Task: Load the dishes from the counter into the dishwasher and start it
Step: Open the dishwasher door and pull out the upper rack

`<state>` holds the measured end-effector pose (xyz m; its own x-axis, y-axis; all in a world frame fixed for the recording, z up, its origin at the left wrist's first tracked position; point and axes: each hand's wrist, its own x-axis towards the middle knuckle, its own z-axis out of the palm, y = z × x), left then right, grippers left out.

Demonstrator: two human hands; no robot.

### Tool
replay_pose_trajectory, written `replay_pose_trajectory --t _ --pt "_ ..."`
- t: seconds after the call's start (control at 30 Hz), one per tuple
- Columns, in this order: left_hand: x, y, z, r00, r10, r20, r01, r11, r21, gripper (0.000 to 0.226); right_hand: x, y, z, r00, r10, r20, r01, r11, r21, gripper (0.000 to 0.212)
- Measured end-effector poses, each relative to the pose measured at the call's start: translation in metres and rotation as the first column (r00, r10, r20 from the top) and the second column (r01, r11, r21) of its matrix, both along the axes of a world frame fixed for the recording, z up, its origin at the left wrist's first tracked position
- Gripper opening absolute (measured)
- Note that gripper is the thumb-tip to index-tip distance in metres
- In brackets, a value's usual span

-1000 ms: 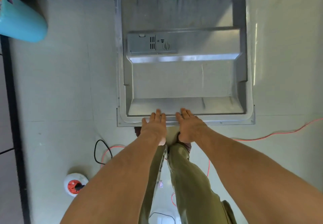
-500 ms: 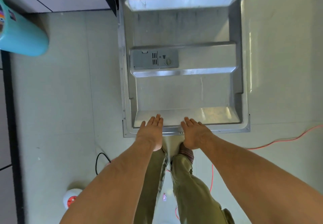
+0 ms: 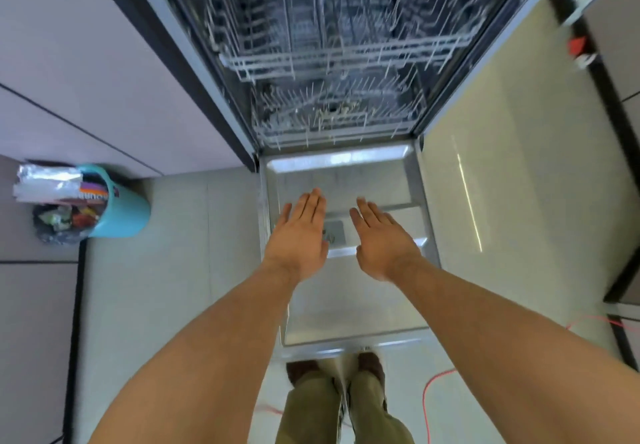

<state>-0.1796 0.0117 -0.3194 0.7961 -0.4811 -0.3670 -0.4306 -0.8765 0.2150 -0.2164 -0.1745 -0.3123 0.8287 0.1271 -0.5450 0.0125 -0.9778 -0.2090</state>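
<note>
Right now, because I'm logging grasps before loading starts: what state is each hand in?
Left hand: open, fingers straight, holding nothing.
Right hand: open, fingers straight, holding nothing.

The floor [image 3: 173, 270] is pale and shiny. A blue bin [image 3: 128, 211] full of rubbish stands on it at the left. A red cord [image 3: 426, 409] lies at the lower right.

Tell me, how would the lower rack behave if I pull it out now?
The lower rack is wire and looks empty, though blurred, so probably light and stiff. The door lies open flat before it, so it would likely slide out over that.
</note>
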Motion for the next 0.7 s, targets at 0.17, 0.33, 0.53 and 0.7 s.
replay_pose_trajectory --t 0.17,0.33,0.53,0.7 --pt "0.077 -0.02 0.037 0.982 -0.003 0.189 0.004 1.0 -0.004 0.083 0.078 -0.028 0.049 0.981 0.014 0.195 -0.005 0.999 -0.047 0.081" --pt "0.145 -0.04 0.06 0.936 0.028 0.35 -0.042 0.999 0.034 0.088 0.155 -0.058 0.078 0.938 0.075 0.337 -0.036 0.992 -0.121 0.089" --pt "0.214 -0.046 0.066 0.931 0.076 0.358 -0.108 0.992 0.07 0.086 0.232 -0.074 0.075 0.91 0.132 0.392 -0.067 0.983 -0.173 0.091" --pt "0.226 -0.047 0.05 0.955 0.117 0.273 -0.148 0.985 0.093 0.099 0.26 -0.075 0.06 0.947 0.114 0.301 -0.062 0.982 -0.178 0.101"
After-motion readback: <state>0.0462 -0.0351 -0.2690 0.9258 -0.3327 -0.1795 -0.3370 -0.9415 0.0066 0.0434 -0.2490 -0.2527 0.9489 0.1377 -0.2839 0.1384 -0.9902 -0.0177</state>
